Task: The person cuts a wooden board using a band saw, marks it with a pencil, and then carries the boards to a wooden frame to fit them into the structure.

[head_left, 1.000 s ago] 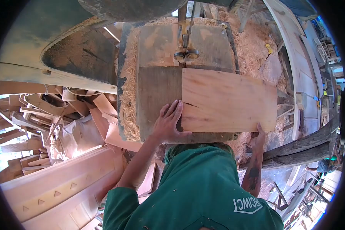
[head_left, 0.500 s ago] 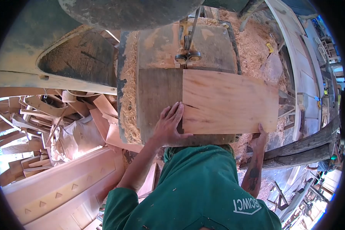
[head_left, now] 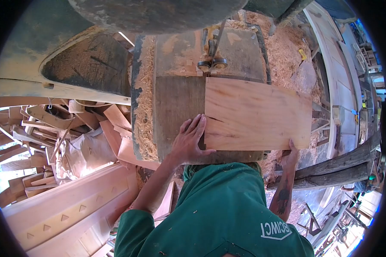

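A flat wooden board (head_left: pixel 257 113) lies on the worn table (head_left: pixel 173 96) of a band saw, its upper left corner close to the blade (head_left: pixel 218 38) and guide rollers (head_left: pixel 212 64). My left hand (head_left: pixel 191 139) rests on the table with fingers spread, its fingertips and thumb against the board's left edge and lower left corner. At the board's lower right edge, my right hand (head_left: pixel 290 155) grips it, thumb on top and the other fingers hidden beneath.
Sawdust (head_left: pixel 283 47) covers the area right of the table. Wood offcuts (head_left: pixel 43 128) are heaped at the left, above a carved panel (head_left: pixel 73 210). Thick timber (head_left: pixel 334 167) lies at the right. Part of another person (head_left: pixel 366 185) shows at the far right.
Hands and board hold almost the same place. The view has shifted very slightly, with the machine's upper part appearing a little lower and further right.
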`<state>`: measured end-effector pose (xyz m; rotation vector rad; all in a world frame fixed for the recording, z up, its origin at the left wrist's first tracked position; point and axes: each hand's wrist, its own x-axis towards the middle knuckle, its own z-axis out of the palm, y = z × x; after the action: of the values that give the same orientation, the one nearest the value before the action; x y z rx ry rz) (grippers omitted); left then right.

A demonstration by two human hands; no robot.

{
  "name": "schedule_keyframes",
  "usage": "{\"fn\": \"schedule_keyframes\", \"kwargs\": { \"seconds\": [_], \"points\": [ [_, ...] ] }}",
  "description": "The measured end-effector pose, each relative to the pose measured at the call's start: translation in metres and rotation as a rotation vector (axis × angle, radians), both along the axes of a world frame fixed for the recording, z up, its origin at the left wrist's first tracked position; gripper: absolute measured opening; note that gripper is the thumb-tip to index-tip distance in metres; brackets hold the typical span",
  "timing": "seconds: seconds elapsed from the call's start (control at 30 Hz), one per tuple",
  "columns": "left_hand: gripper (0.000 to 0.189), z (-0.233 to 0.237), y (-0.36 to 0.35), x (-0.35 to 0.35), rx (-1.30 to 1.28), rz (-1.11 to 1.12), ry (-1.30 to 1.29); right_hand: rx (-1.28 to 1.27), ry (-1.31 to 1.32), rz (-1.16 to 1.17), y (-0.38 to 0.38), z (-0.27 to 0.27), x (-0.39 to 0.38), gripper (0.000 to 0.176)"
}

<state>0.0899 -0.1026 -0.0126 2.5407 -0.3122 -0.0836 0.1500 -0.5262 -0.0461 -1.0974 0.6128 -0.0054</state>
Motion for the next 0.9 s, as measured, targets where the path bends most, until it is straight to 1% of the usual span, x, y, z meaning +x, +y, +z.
{"fn": "schedule_keyframes", "kwargs": {
  "seconds": [0.23, 0.9],
  "points": [
    [0.111, -0.0011, -0.0001, 0.0005, -0.006, 0.002, -0.003, 0.004, 0.033, 0.005, -0.0062, -0.0041, -0.0013, 0.043],
    [0.111, 0.002, -0.0008, 0.0023, 0.009, 0.004, -0.003, 0.015, -0.002, -0.015, -0.0015, -0.0033, -0.0012, 0.044]
  ]
}}
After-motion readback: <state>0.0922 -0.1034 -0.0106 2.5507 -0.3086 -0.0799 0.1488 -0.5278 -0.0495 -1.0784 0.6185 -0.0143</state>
